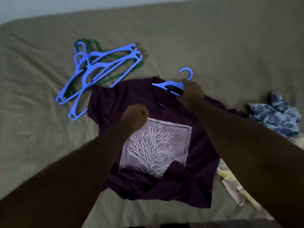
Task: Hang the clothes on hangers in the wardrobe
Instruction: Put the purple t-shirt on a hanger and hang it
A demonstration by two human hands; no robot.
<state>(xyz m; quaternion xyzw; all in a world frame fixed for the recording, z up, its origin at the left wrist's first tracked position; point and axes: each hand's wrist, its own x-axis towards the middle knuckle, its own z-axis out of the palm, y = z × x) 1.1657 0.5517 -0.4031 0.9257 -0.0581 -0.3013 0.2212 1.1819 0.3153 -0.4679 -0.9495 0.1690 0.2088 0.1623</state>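
Head cam is looking down at a bed (pixel 230 38), and it's pretty dim, so bear with me. The shirt (pixel 105 106), dark purple with a pale tree print, lies flat and face up, which I'd guess is to keep the collar open and easy to feed. The right hand (pixel 190 91) is wrapped around a blue hanger (pixel 166 84) just under its hook, right at the neckline. One hanger arm lies across the top of the collar, and a little blue sliver shows inside the neck hole, so it looks like it's being worked in through the collar.

The left hand (pixel 134 116) is balled into a fist over the shirt's chest, just above the print. My guess is it's pinning or bunching the fabric so the shirt doesn't slide, but I honestly can't tell if it's pinching cloth or just resting there.

The spare hangers (pixel 98 68), blue and green, sit in a loose pile beside the shirt's shoulder, handy for later. A blue floral cloth (pixel 276 117) is crumpled off to the right, with a paler patterned piece (pixel 230 180) near the hem, both partly behind the right arm.

Hard to see: most of the hanger under the hand, the shirt's far sleeve, and the bunched hem. There's no wardrobe in shot, so the hanging itself isn't done yet.
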